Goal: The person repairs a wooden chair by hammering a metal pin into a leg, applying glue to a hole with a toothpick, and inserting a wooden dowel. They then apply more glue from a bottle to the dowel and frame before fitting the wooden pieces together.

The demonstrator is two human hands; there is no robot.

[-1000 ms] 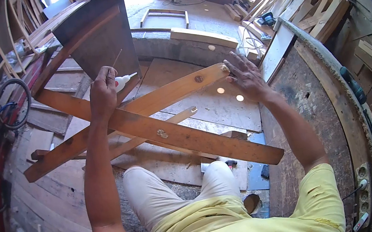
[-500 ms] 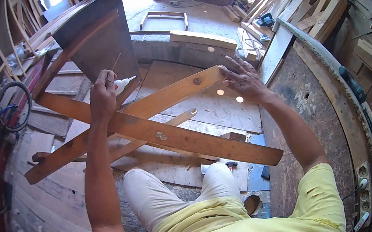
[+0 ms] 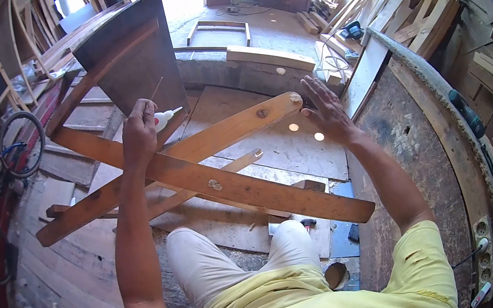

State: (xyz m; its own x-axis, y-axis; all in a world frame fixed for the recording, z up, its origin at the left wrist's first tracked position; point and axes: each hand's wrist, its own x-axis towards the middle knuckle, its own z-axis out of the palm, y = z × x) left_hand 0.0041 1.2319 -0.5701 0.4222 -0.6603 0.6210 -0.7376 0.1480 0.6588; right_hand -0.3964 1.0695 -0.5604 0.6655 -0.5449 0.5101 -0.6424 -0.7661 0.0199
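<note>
My left hand (image 3: 139,130) is closed around a small white squeeze bottle (image 3: 164,119) whose pointed nozzle faces right. A thin stick (image 3: 157,87) rises from the same fingers. My right hand (image 3: 326,109) has its fingers stretched out, just right of the pale, rough end of a wooden leg (image 3: 236,123), and looks apart from it. That leg crosses a second wooden leg (image 3: 263,189) in an X in front of me. Both belong to a wooden frame joined to a dark panel (image 3: 138,62). Inside the crossing, a thinner wooden bar (image 3: 201,185) shows.
On the left stands a wheel with a blue frame (image 3: 18,146). A worn workbench (image 3: 405,127) runs along the right, with power sockets (image 3: 482,247) on its edge. A light plank (image 3: 269,55) lies on the ledge ahead. Stacked timber (image 3: 438,23) fills the back right.
My right hand has come off the leg's end, moving slightly right, and the pale end now shows. The left hand still grips the bottle and stick, slightly lower in view.
</note>
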